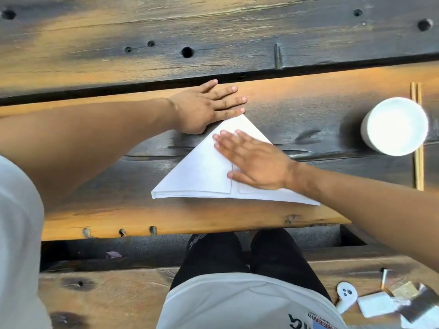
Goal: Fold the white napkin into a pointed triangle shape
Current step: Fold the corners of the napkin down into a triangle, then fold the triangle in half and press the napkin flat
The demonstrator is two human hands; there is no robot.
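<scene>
Pressing flat with my right hand point(255, 160), I keep the napkin point(202, 172) on the table point(308, 110); it lies as a triangle, point away from me. My left hand point(206, 108) rests flat beside its tip. Neither grip holds anything; fingers are straight.

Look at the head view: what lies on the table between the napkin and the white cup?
Nothing: only bare dark wood of the table separates the napkin from the cup, as the head view shows.
</scene>
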